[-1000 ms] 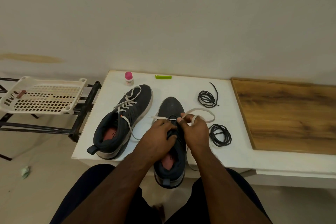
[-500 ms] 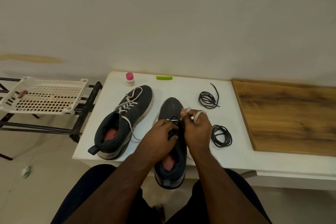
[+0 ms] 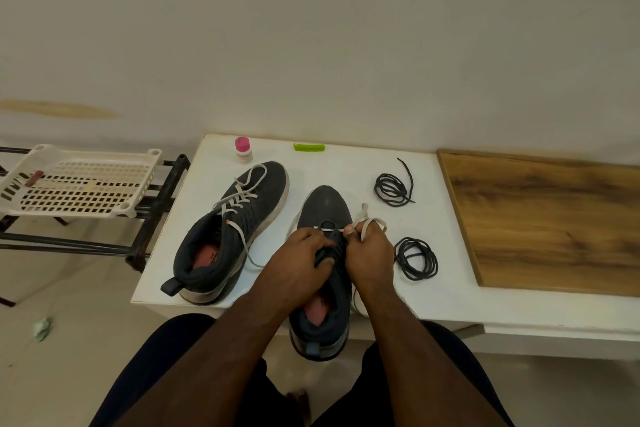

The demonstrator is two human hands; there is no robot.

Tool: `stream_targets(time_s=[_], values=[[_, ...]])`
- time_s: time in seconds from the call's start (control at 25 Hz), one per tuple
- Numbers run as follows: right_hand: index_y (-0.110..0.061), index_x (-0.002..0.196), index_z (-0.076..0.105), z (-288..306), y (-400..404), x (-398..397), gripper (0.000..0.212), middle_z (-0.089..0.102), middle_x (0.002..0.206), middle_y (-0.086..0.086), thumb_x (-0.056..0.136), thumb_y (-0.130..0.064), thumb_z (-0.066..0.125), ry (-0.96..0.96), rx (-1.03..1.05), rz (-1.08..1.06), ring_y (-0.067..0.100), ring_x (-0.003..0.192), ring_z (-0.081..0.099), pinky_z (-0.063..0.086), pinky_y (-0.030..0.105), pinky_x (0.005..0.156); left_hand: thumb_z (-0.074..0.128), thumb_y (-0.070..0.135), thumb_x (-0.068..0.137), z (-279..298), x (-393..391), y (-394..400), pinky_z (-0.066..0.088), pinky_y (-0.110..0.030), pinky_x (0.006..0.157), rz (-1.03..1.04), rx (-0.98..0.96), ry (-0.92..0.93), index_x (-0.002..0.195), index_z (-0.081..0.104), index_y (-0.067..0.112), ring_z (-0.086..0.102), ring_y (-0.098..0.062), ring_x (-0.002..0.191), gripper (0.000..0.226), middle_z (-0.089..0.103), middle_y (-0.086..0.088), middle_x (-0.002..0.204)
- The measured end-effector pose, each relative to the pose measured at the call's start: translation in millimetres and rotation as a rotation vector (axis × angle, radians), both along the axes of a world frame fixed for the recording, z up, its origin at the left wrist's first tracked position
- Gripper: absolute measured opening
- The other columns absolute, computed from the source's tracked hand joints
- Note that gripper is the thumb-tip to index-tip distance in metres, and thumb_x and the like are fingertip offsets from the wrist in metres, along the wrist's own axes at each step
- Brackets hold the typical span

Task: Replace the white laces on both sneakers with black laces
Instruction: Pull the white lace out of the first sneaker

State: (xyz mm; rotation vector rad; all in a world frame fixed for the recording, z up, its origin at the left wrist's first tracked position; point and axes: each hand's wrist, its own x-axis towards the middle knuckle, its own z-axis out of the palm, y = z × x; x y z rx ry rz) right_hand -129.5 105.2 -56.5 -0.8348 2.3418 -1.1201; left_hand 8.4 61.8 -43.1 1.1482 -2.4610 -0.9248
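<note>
White flat lace [image 3: 372, 224] bunches in the right hand [image 3: 369, 255] grip, pinched beside the last eyelets of the nearer dark grey mesh sneaker [image 3: 325, 208], toe pointing away. Left hand [image 3: 298, 262] clamps the tongue. Remaining lace runs leftward from the grip across the vamp.

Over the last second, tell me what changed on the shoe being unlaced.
The white lace in the right hand went from a wide loop reaching right to a short bunch at the fingers; the hand drew it in and holds it above the near shoe. The left hand stayed gripping the tongue. The far shoe, laced, and both black laces did not move.
</note>
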Motion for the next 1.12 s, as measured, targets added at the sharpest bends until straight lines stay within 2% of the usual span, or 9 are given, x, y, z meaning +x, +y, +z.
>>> stream_targets(time_s=[0.2, 0.32, 0.44, 0.56, 0.64, 0.76, 0.84, 1.0, 1.12], values=[[-0.012, 0.097, 0.06, 7.3, 2.4, -5.1, 0.019, 0.068, 0.088, 0.005, 0.103, -0.028, 0.051, -0.152, -0.019, -0.067, 0.025, 0.086, 0.066, 0.055, 0.042, 0.077, 0.061, 0.029, 0.093, 1.7, 0.6, 1.4, 0.028, -0.016, 0.099, 0.016, 0.013, -0.006, 0.129, 0.061, 0.026, 0.045, -0.01, 0.126, 0.036, 0.05, 0.004, 0.137], [-0.027, 0.088, 0.061, 30.2, 5.7, 3.0, 0.017, 0.067, 0.082, -0.01, 0.102, -0.033, 0.054, -0.038, -0.257, -0.026, 0.007, 0.082, 0.065, 0.05, 0.027, 0.074, 0.06, 0.031, 0.094, 3.2, 1.1, 1.7, 0.029, -0.018, 0.099, 0.005, 0.012, -0.002, 0.129, 0.061, 0.026, 0.045, -0.01, 0.126, 0.035, 0.05, 0.004, 0.137], [-0.038, 0.089, 0.063, 54.4, 2.8, 14.3, 0.012, 0.069, 0.088, -0.017, 0.099, -0.04, 0.058, -0.063, -0.515, 0.099, 0.004, 0.087, 0.067, 0.051, 0.015, 0.074, 0.059, 0.033, 0.094, 4.5, 2.3, 1.2, 0.032, -0.02, 0.097, -0.004, 0.029, -0.002, 0.127, 0.061, 0.027, 0.045, -0.01, 0.124, 0.034, 0.05, 0.005, 0.136], [-0.045, 0.083, 0.068, 58.6, 2.4, 13.8, 0.017, 0.069, 0.085, -0.024, 0.095, -0.039, 0.058, -0.164, -0.298, 0.268, -0.003, 0.082, 0.066, 0.052, 0.018, 0.072, 0.059, 0.032, 0.093, 5.7, 2.2, 2.4, 0.033, -0.019, 0.09, -0.001, 0.036, -0.007, 0.126, 0.061, 0.026, 0.049, -0.011, 0.118, 0.033, 0.052, 0.005, 0.13], [-0.042, 0.082, 0.072, 49.0, 6.4, 8.6, 0.026, 0.07, 0.083, -0.026, 0.095, -0.024, 0.059, -0.188, -0.123, 0.333, -0.005, 0.081, 0.066, 0.052, 0.025, 0.075, 0.058, 0.03, 0.093, 6.2, 2.2, 3.1, 0.032, -0.018, 0.088, 0.007, 0.041, 0.01, 0.126, 0.06, 0.027, 0.051, -0.01, 0.115, 0.033, 0.053, 0.006, 0.127], [-0.044, 0.091, 0.074, 46.8, 11.0, 2.3, 0.039, 0.074, 0.091, -0.019, 0.092, -0.009, 0.057, -0.284, -0.128, 0.259, 0.002, 0.089, 0.069, 0.057, 0.034, 0.085, 0.059, 0.031, 0.093, 5.6, 2.2, 2.0, 0.029, -0.016, 0.093, 0.009, 0.034, 0.013, 0.129, 0.06, 0.028, 0.048, -0.007, 0.121, 0.036, 0.051, 0.008, 0.133], [-0.03, 0.109, 0.072, 48.4, 8.3, -0.7, 0.031, 0.075, 0.108, -0.007, 0.095, -0.008, 0.057, -0.474, -0.204, 0.168, 0.013, 0.102, 0.07, 0.055, 0.042, 0.097, 0.06, 0.034, 0.093, 4.5, 2.8, 1.4, 0.029, -0.016, 0.094, 0.01, 0.034, -0.002, 0.13, 0.06, 0.029, 0.046, -0.007, 0.123, 0.037, 0.051, 0.008, 0.135], [-0.03, 0.117, 0.072, 62.7, 12.3, 5.2, 0.029, 0.07, 0.121, -0.01, 0.103, -0.033, 0.047, -0.602, -0.206, 0.206, 0.001, 0.113, 0.063, 0.051, 0.022, 0.087, 0.053, 0.05, 0.096, 14.4, 1.5, 6.5, 0.032, -0.022, 0.098, 0.043, 0.087, 0.09, 0.127, 0.061, 0.034, 0.044, -0.003, 0.123, 0.036, 0.052, 0.014, 0.131], [-0.035, 0.125, 0.068, 79.0, 19.0, 14.5, 0.034, 0.064, 0.124, -0.014, 0.101, -0.047, 0.047, -0.64, -0.162, 0.289, -0.009, 0.106, 0.06, 0.047, 0.013, 0.076, 0.05, 0.043, 0.098, 31.1, -3.3, 15.4, 0.026, -0.033, 0.118, 0.037, 0.01, 0.274, 0.124, 0.064, 0.028, 0.047, -0.004, 0.126, 0.033, 0.061, 0.012, 0.128]])
